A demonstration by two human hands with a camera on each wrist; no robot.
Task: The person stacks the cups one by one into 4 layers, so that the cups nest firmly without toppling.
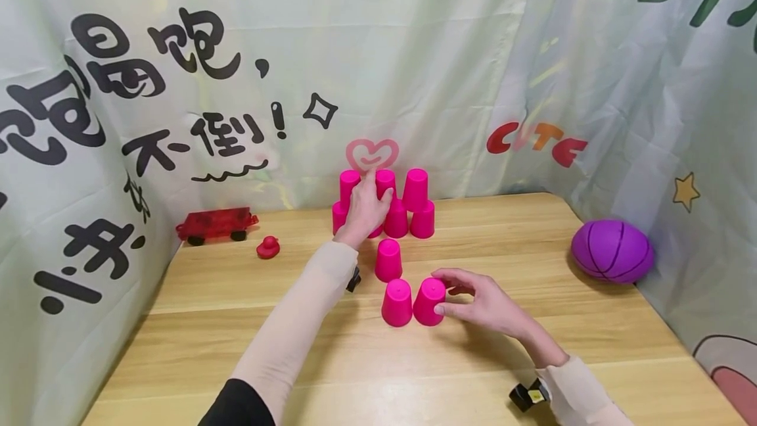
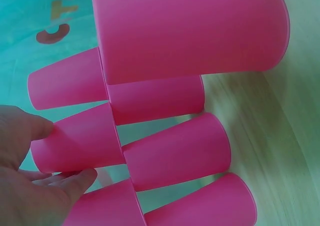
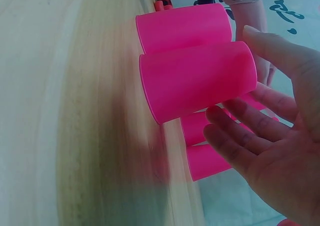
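Pink cups stand upside down in two tiers at the back of the table. My left hand point(image 1: 365, 206) reaches to the upper tier and holds its middle cup point(image 2: 80, 141) between thumb and fingers; in the head view the hand hides part of the stack. Closer to me are a single cup point(image 1: 388, 261) and, before it, a side-by-side pair. Beside the right cup point(image 1: 430, 302) of that pair is my right hand point(image 1: 487, 301), thumb and index finger at its edge. In the right wrist view the other fingers point(image 3: 250, 131) spread loosely, apart from this cup point(image 3: 197, 80).
A red toy vehicle point(image 1: 217, 224) and a small red duck-like toy point(image 1: 269, 247) sit at the table's left back. On the right edge lies a purple ball point(image 1: 612, 251). A printed cloth point(image 1: 437, 84) hangs behind the table point(image 1: 378, 373). Each wrist carries a black camera.
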